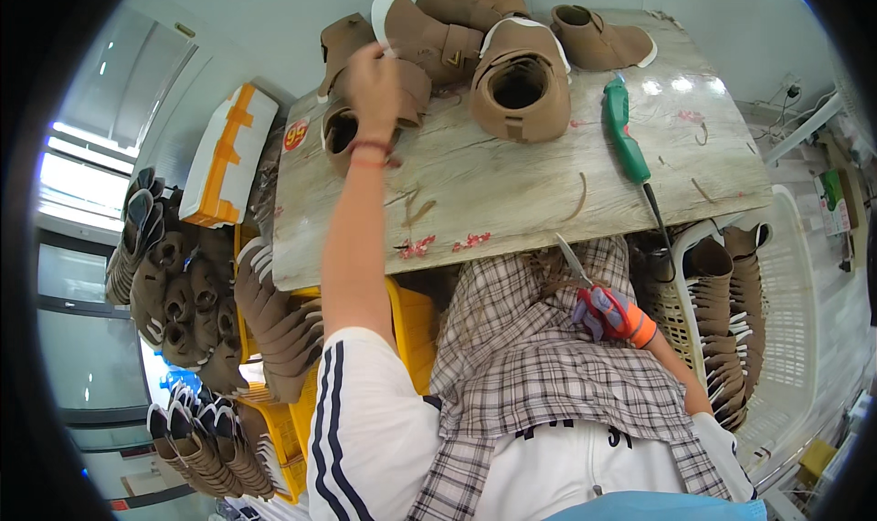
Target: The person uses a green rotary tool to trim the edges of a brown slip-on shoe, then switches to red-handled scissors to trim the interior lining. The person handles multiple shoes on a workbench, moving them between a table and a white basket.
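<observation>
My left hand (pixel 371 94), smeared by motion, reaches over the brown shoe uppers at the far left of the table. Its fingertips are at the white edge of a brown shoe upper (pixel 429 39) with a strap; whether they grip it I cannot make out. Below that hand lies another brown shoe upper (pixel 343 134), partly covered. Low over my lap, my right hand (pixel 610 315), in a purple and orange glove, is closed on red-handled scissors (pixel 575 262), their blades pointing up toward the table edge. A single brown shoe upper (pixel 521 92) stands mid-table, opening facing me.
On the wood-patterned table (pixel 512 188) lie a green corded hand tool (pixel 625 128), thread scraps and a shoe upper (pixel 603 42) at the back right. Yellow crates (pixel 416 338) and stacked uppers (pixel 279 325) crowd the left. A white basket (pixel 790 293) of uppers stands right.
</observation>
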A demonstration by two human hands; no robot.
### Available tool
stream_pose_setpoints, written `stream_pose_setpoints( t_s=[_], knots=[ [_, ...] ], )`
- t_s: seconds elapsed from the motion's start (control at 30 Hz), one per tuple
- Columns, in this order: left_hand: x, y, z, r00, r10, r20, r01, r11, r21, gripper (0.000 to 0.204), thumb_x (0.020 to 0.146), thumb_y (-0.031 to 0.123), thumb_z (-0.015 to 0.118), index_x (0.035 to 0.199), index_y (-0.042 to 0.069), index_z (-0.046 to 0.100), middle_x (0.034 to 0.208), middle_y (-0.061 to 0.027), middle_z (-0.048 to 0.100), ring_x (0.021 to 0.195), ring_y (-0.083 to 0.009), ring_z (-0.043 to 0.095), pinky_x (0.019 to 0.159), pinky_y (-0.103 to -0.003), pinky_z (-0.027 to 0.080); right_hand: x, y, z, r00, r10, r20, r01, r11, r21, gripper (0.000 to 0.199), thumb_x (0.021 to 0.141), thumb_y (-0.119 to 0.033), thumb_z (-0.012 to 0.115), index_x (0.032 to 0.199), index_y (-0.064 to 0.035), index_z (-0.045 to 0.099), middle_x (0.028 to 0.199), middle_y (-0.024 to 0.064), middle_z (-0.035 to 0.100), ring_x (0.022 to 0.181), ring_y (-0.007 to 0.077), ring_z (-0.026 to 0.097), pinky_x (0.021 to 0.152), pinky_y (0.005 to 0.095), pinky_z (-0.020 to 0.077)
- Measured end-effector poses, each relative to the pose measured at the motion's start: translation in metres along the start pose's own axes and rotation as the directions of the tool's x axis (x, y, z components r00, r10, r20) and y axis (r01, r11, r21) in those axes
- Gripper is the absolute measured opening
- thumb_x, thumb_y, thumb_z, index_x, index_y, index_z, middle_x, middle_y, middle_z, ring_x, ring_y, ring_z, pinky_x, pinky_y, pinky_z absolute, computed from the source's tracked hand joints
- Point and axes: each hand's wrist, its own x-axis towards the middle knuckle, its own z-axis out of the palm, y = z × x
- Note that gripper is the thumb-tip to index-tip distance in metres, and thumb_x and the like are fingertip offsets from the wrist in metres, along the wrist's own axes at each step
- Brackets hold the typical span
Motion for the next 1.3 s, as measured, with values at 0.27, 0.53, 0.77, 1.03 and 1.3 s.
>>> stream_pose_setpoints(
  t_s=[0.27,0.53,0.77,1.03,1.3],
  knots=[
    [-0.127,-0.087,-0.13,0.964,-0.217,0.151,0.078,0.781,0.62,0.033,0.076,0.027,0.072,0.094,0.001,0.063,0.129,-0.0279,0.047,0.118,-0.0434,0.045,0.094,-0.044,0.041,0.005,0.005,0.005,0.998,0.065,-0.007,-0.065,0.998,-0.007,0.071,0.095,-0.06,0.031,0.084,0.0028,0.063,0.048,0.0026,0.049,0.042,0.0105,0.046,0.044,0.0232,0.036],
    [-0.203,0.137,-0.19,0.835,-0.325,0.444,0.235,0.94,0.247,0.031,0.081,0.019,0.069,0.1,-0.003,0.06,0.129,-0.0196,0.051,0.109,-0.0327,0.053,0.091,-0.04,0.043,-0.02,-0.008,0.003,0.995,0.082,-0.061,-0.094,0.97,-0.224,0.075,0.092,-0.065,0.032,0.083,0.0015,0.064,0.048,0.0013,0.049,0.044,0.0102,0.047,0.046,0.0229,0.0368],
    [-0.243,0.173,-0.219,0.453,-0.631,0.629,0.833,0.05,-0.551,0.042,0.096,0.019,0.051,0.127,-0.008,0.048,0.126,-0.0212,0.055,0.116,-0.0262,0.054,0.099,-0.038,0.043,-0.032,-0.047,-0.004,0.927,-0.155,-0.343,0.12,0.985,-0.121,0.066,0.092,-0.061,0.041,0.094,0.0024,0.06,0.053,-0.0033,0.043,0.046,0.0064,0.037,0.045,0.022,0.026],
    [-0.327,0.119,-0.169,0.11,-0.636,0.764,0.86,-0.324,-0.394,0.047,0.099,0.043,0.039,0.13,0.009,0.048,0.128,-0.0232,0.053,0.101,-0.0243,0.057,0.083,-0.035,0.045,0.013,-0.051,0.045,0.947,-0.22,-0.235,-0.138,0.382,-0.914,0.04,0.078,-0.027,0.071,0.107,-0.0043,0.057,0.1,0.0131,0.061,0.089,0.0299,0.059,0.077,0.0352,0.0484],
    [-0.397,0.088,-0.149,0.238,-0.643,0.728,0.691,-0.414,-0.592,0.041,0.099,0.044,0.035,0.108,0.01,0.056,0.131,-0.0219,0.049,0.071,-0.0195,0.054,0.074,-0.033,0.046,0.054,-0.026,0.039,0.932,-0.358,-0.06,-0.054,0.027,-0.998,0.04,0.071,-0.034,0.071,0.098,-0.0072,0.058,0.094,0.0148,0.061,0.09,0.0308,0.057,0.086,0.0411,0.0434]
  ],
)
